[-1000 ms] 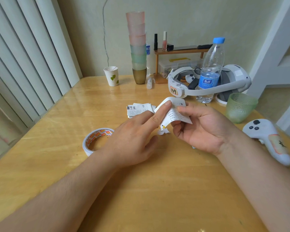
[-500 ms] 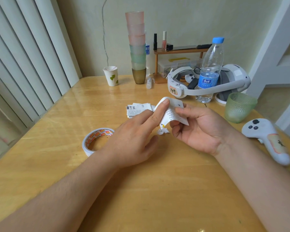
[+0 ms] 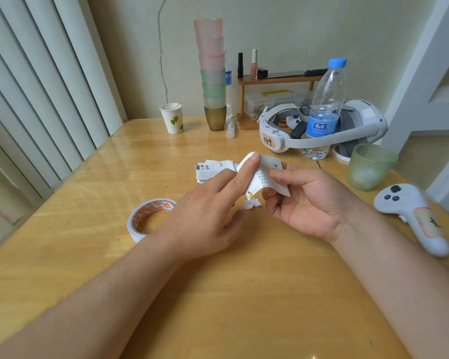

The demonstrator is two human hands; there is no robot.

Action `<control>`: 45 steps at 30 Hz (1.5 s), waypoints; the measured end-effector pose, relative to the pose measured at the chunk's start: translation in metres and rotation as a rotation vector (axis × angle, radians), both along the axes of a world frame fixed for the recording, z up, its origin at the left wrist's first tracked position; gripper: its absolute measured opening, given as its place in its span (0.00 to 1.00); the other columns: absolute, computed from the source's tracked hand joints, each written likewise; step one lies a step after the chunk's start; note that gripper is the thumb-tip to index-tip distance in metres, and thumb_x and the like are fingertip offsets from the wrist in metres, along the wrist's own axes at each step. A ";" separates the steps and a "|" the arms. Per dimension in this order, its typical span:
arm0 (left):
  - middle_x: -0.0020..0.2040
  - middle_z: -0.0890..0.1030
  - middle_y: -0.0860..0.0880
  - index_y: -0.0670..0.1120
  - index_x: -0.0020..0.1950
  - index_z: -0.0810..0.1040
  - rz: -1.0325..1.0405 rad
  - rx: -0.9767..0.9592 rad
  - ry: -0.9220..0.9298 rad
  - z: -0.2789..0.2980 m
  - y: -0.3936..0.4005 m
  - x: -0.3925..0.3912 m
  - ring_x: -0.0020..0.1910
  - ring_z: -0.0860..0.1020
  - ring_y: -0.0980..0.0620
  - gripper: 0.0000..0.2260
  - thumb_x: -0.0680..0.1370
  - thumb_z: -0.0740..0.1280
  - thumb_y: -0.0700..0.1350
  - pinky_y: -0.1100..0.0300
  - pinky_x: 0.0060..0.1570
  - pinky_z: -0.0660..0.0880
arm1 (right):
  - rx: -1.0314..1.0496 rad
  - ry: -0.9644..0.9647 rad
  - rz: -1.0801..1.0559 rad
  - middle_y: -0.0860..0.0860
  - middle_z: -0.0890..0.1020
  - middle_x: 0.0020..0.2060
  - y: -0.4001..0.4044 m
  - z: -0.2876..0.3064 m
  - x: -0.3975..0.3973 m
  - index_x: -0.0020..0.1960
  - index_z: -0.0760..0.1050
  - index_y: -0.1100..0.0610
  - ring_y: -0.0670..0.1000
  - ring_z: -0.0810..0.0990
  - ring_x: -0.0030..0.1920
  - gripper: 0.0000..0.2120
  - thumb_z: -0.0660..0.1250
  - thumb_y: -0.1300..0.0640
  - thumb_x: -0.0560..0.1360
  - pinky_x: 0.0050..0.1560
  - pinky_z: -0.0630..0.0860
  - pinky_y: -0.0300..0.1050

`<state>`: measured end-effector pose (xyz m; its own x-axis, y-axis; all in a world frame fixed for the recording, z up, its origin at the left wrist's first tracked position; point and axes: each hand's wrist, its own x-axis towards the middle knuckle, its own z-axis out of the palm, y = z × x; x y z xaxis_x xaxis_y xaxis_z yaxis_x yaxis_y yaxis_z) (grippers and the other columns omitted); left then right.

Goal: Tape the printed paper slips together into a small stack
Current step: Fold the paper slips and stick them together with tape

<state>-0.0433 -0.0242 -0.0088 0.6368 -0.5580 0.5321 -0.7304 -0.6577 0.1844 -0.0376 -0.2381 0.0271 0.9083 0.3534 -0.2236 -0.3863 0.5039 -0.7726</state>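
The slip is pinched in the right hand and pressed by the left hand's straight forefinger. Creasing or crooked bonding is risked; the tape roll lies at 8 o'clock.

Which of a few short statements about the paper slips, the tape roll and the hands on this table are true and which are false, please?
1. The right hand grips a printed paper slip. True.
2. The tape roll stands on edge beside the green glass. False: it lies flat near the left hand.
3. The left hand's index finger presses along the slip. True.
4. The water bottle is uncapped. False: its blue cap is on.
5. More printed slips lie on the table beyond the hands. True.
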 end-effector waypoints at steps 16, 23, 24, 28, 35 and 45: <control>0.53 0.67 0.60 0.56 0.86 0.42 -0.028 -0.070 0.001 -0.003 0.001 0.001 0.45 0.73 0.64 0.44 0.78 0.68 0.45 0.58 0.39 0.77 | -0.054 0.065 0.013 0.54 0.85 0.45 0.000 -0.004 0.003 0.57 0.81 0.55 0.49 0.79 0.37 0.18 0.71 0.64 0.68 0.43 0.70 0.39; 0.55 0.73 0.60 0.59 0.85 0.51 0.054 -0.402 0.116 -0.001 0.005 0.004 0.49 0.79 0.51 0.40 0.80 0.70 0.42 0.68 0.41 0.73 | -0.133 0.022 -0.057 0.54 0.87 0.49 -0.007 -0.004 0.008 0.58 0.81 0.56 0.47 0.85 0.39 0.15 0.68 0.66 0.74 0.42 0.70 0.39; 0.55 0.75 0.57 0.60 0.83 0.57 0.065 -0.480 0.166 0.000 0.002 0.004 0.48 0.80 0.50 0.36 0.81 0.71 0.44 0.66 0.42 0.75 | -0.149 -0.010 -0.056 0.54 0.87 0.52 -0.008 -0.003 0.008 0.59 0.81 0.56 0.48 0.86 0.42 0.16 0.69 0.66 0.73 0.43 0.69 0.39; 0.49 0.82 0.51 0.60 0.64 0.80 0.104 -0.863 0.430 0.007 -0.010 0.002 0.43 0.83 0.47 0.12 0.81 0.70 0.51 0.45 0.51 0.82 | -0.210 -0.104 -0.052 0.55 0.87 0.55 -0.010 -0.001 0.009 0.58 0.83 0.53 0.49 0.86 0.49 0.18 0.71 0.64 0.70 0.44 0.68 0.40; 0.31 0.74 0.48 0.40 0.40 0.80 0.174 -1.256 0.719 0.017 -0.019 0.002 0.31 0.74 0.52 0.19 0.85 0.65 0.50 0.55 0.43 0.82 | -0.363 -0.219 -0.138 0.54 0.88 0.48 -0.010 0.000 0.007 0.52 0.82 0.54 0.50 0.85 0.44 0.12 0.72 0.67 0.73 0.40 0.70 0.41; 0.34 0.82 0.54 0.43 0.50 0.85 0.035 -1.126 0.924 0.015 -0.027 -0.007 0.35 0.80 0.55 0.07 0.83 0.67 0.39 0.60 0.46 0.82 | -0.499 -0.283 -0.197 0.53 0.88 0.44 -0.010 -0.003 0.008 0.51 0.81 0.55 0.53 0.83 0.45 0.09 0.73 0.68 0.75 0.43 0.71 0.44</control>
